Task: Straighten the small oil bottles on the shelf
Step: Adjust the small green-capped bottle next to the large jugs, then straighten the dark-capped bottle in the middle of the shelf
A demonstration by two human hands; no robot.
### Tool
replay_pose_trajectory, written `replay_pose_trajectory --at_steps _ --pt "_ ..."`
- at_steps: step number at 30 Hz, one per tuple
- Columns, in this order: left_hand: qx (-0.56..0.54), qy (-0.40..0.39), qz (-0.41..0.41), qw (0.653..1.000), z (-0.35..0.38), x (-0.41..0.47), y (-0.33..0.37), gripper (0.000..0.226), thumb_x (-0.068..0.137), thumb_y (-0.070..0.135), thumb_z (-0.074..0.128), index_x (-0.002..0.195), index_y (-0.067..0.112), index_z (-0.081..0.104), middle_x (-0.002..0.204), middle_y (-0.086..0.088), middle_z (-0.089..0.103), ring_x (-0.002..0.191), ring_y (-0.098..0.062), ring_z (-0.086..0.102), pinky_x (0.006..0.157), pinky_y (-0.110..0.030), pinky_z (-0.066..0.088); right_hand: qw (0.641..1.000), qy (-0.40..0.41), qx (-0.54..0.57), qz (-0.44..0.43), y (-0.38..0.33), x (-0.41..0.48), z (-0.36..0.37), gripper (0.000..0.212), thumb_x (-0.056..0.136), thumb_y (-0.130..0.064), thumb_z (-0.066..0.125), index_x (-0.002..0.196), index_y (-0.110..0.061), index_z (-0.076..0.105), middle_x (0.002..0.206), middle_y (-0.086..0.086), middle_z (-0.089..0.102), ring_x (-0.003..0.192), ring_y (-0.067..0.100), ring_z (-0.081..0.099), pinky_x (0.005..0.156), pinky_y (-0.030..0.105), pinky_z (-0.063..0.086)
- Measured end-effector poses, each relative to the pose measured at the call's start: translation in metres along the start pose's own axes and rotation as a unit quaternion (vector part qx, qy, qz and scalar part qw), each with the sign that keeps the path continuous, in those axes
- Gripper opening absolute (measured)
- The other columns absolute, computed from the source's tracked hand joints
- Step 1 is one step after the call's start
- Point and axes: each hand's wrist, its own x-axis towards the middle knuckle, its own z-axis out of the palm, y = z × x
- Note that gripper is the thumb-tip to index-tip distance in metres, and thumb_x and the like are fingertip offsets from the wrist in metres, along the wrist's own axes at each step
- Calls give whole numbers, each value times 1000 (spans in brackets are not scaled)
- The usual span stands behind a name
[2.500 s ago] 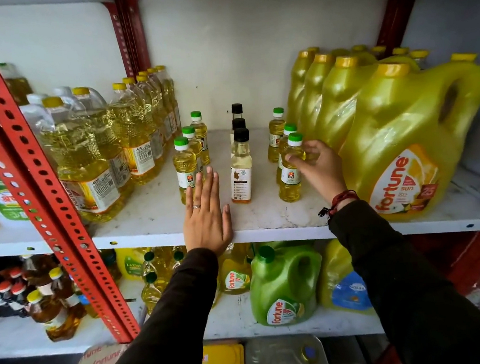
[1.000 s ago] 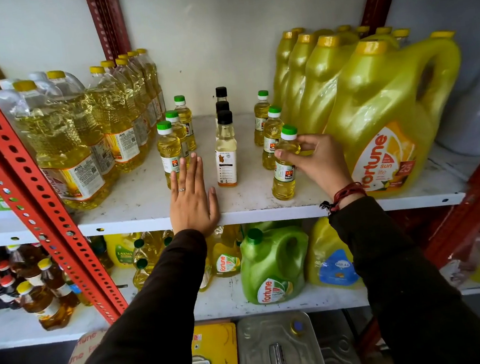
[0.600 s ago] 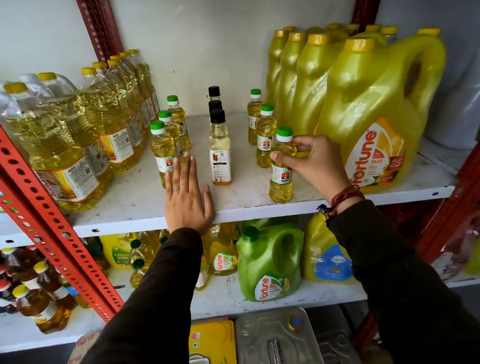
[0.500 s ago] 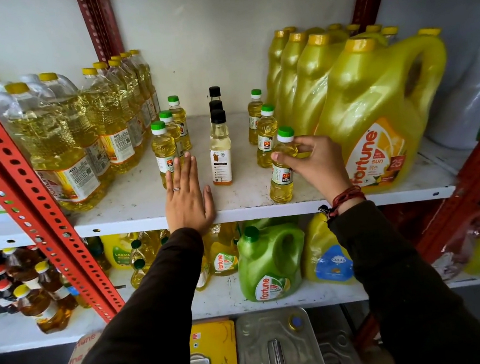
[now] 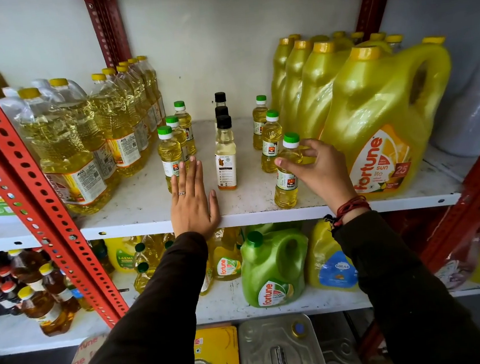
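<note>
front small bottle's (image 5: 286, 177) shoulder hidden under right hand (image 5: 317, 170)

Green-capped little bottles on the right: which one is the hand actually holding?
The front one, nearest the shelf edge. The right hand has its grip around its shoulder, below the cap. The two bottles behind it stand untouched.
</note>
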Motion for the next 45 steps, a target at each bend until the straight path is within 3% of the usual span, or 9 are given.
replay_pose_trajectory --at_steps 4,7,10,14,23,32,36,40,45 --pt "-2 0 4 1000 1 -1 -1 73 103 43 26 166 6 17 175 -12 10 162 -26 3 132 -39 -7 998 56 2 -41 -9 0 -4 88 70 -60 79 141 -16 50 141 5 59 131 19 56 106 38 49" --pt "0 1 2 1000 1 -1 0 73 103 42 26 166 6 17 175 -11 9 162 -26 3 132 -40 -5 989 97 23 -113 -28 2 -6 85 74 -62 74 143 -19 49 147 3 55 137 16 50 113 39 44" --pt "-1 0 1 1000 1 -1 0 73 104 42 26 166 6 15 175 -11 8 162 -26 2 132 -39 -7 988 45 45 -144 -52 6 7 77 81 -52 73 145 -19 46 150 2 52 138 13 48 114 30 42" --pt "-2 2 2 1000 1 -1 -1 72 104 40 26 166 6 14 175 -12 7 163 -26 1 131 -39 -8 992 -59 37 -108 -67 20 51 67 91 -36 68 147 -12 41 152 8 47 141 22 46 117 39 40" --pt "-1 17 9 1000 1 0 0 73 103 39 27 166 4 17 175 -13 10 162 -27 3 132 -41 -2 993 -109 33 2 -61 50 118 38 94 -15 63 130 -2 57 135 17 62 127 33 57 103 37 44" --pt "-5 12 9 1000 2 -1 -1 73 102 40 27 166 5 15 175 -13 10 162 -27 3 132 -44 0 999 -26 42 9 -50 55 127 39 74 -31 84 102 -9 66 102 7 72 88 17 64 74 26 46" --pt "-3 10 7 1000 2 -1 -1 73 102 39 28 166 5 16 175 -13 9 162 -27 2 132 -42 -1 1000 -5 3 3 -51 54 129 48 66 -45 86 94 -15 61 96 5 70 86 20 66 70 30 51" --pt "-4 11 7 1000 2 -1 -1 73 103 39 28 166 5 16 175 -12 8 163 -26 0 132 -42 -2 1000 -16 13 -10 -49 51 127 56 69 -45 84 112 -14 66 113 6 69 104 21 64 86 33 53" --pt "-1 16 8 1000 2 -1 -1 72 103 38 29 166 5 18 174 -12 10 163 -26 1 132 -40 -6 998 -41 36 -28 -47 45 122 27 86 -29 72 103 -8 75 104 10 74 99 23 67 77 25 44"
